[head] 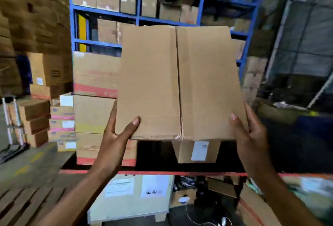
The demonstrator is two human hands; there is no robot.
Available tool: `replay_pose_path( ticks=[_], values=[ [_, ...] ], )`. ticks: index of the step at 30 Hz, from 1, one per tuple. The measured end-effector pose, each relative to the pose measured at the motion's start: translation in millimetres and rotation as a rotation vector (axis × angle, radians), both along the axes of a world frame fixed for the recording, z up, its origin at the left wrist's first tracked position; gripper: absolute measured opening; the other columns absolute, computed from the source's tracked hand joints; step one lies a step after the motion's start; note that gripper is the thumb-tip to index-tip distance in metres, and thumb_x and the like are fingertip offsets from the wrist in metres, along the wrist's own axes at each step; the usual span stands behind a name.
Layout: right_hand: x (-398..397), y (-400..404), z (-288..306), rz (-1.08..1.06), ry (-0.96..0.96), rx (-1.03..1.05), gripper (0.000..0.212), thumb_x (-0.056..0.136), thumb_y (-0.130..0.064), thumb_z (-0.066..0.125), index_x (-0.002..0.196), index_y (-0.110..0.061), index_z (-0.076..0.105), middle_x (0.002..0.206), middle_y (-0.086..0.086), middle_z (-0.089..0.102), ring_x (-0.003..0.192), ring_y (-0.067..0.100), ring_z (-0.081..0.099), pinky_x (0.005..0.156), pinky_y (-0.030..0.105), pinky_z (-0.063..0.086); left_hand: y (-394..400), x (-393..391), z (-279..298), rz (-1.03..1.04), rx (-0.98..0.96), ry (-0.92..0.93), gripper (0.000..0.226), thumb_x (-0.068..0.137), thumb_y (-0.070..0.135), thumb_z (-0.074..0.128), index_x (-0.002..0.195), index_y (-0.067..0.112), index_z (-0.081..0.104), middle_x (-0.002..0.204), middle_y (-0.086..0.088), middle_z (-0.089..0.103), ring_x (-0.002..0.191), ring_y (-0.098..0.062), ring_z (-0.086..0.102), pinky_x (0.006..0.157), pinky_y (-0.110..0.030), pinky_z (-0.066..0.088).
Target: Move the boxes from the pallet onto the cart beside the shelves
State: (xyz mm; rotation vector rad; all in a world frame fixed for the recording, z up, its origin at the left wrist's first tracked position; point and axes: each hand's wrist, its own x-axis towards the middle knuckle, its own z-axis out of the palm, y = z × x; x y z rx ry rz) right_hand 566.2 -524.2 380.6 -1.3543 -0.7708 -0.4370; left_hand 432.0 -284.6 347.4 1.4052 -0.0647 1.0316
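Observation:
A plain brown cardboard box [180, 81] with a taped centre seam fills the middle of the head view, lifted in the air in front of the blue shelves [138, 16]. My left hand [117, 133] grips its near left corner, thumb on top and fingers underneath. My right hand [246, 132] grips the near right corner the same way. A wooden pallet [27, 202] lies at the lower left, bare where I can see it. At the far left edge stands a metal-framed cart [10, 117] loaded with brown boxes.
Stacked cartons with red and yellow bands [93, 99] stand behind the box. A small labelled carton [196, 151] sits on the red shelf beam [162, 172]. Tall box stacks [32, 18] rise at left. Cartons and cables lie on the floor below.

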Motion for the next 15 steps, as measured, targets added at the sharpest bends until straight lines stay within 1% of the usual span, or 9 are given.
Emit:
replay_pose_path(
  ticks=[1,3,4,6,7,8,10,12,15],
  values=[
    [8,-15,3,-0.020,0.011,0.004,0.047,0.095,-0.019,0.052,0.141,-0.025,0.042,0.120,-0.019,0.059,0.098,-0.014,0.060,0.075,0.005,0.046,-11,14,4,-0.031,0.006,0.009,0.073,0.078,0.036,0.075,0.140,0.050,0.039,0.131,0.020,0.061,0.123,-0.001,0.055,0.104,-0.023,0.038],
    [28,-40,10,-0.057,0.022,0.009,0.047,0.094,-0.022,0.054,0.139,-0.028,0.044,0.118,-0.021,0.060,0.098,-0.013,0.060,0.073,0.005,0.046,-29,44,13,-0.083,0.000,0.011,0.072,0.077,0.034,0.070,0.140,0.049,0.038,0.129,0.024,0.061,0.120,0.003,0.056,0.093,-0.010,0.044],
    [40,-49,13,-0.076,0.019,0.002,0.047,0.093,-0.023,0.055,0.139,-0.028,0.045,0.117,-0.021,0.061,0.098,-0.012,0.060,0.073,0.005,0.046,-38,59,18,-0.111,0.000,0.010,0.072,0.078,0.033,0.068,0.142,0.047,0.036,0.131,0.023,0.060,0.119,0.005,0.056,0.092,-0.008,0.044],
    [65,-58,20,-0.109,0.020,-0.007,0.046,0.094,-0.023,0.056,0.138,-0.029,0.045,0.115,-0.023,0.061,0.096,-0.014,0.060,0.072,0.006,0.046,-43,89,24,-0.158,0.014,0.013,0.076,0.080,0.033,0.070,0.145,0.045,0.033,0.136,0.019,0.057,0.122,0.000,0.055,0.105,-0.022,0.042],
    [79,-61,23,-0.124,0.023,-0.006,0.045,0.094,-0.022,0.056,0.136,-0.031,0.045,0.112,-0.024,0.061,0.093,-0.015,0.060,0.071,0.005,0.046,-44,105,27,-0.172,0.025,0.016,0.077,0.080,0.034,0.071,0.146,0.045,0.033,0.137,0.018,0.056,0.124,-0.002,0.055,0.109,-0.029,0.040],
    [96,-61,26,-0.135,0.022,-0.007,0.043,0.094,-0.021,0.055,0.133,-0.034,0.045,0.109,-0.025,0.061,0.090,-0.016,0.060,0.069,0.005,0.045,-43,123,31,-0.178,0.038,0.015,0.077,0.080,0.035,0.070,0.146,0.045,0.032,0.137,0.018,0.056,0.124,-0.002,0.055,0.109,-0.032,0.040],
    [131,-56,33,-0.142,0.031,-0.009,0.041,0.094,-0.022,0.055,0.130,-0.037,0.045,0.106,-0.025,0.061,0.086,-0.017,0.061,0.066,0.004,0.045,-36,162,36,-0.174,0.064,0.011,0.072,0.083,0.033,0.064,0.147,0.043,0.032,0.136,0.020,0.056,0.120,0.003,0.055,0.103,-0.020,0.043],
    [172,-45,39,-0.151,0.046,-0.011,0.040,0.093,-0.026,0.057,0.131,-0.036,0.048,0.106,-0.023,0.063,0.085,-0.015,0.062,0.064,0.005,0.046,-23,205,40,-0.185,0.087,0.010,0.069,0.086,0.030,0.062,0.147,0.043,0.032,0.137,0.021,0.055,0.119,0.007,0.055,0.090,-0.007,0.045],
    [237,-23,50,-0.158,0.072,0.014,0.039,0.092,-0.028,0.059,0.130,-0.033,0.052,0.106,-0.020,0.065,0.087,-0.012,0.063,0.066,0.007,0.049,3,266,47,-0.212,0.099,0.032,0.072,0.082,0.037,0.064,0.146,0.047,0.031,0.136,0.026,0.054,0.118,0.009,0.054,0.080,-0.002,0.045]
  ],
)
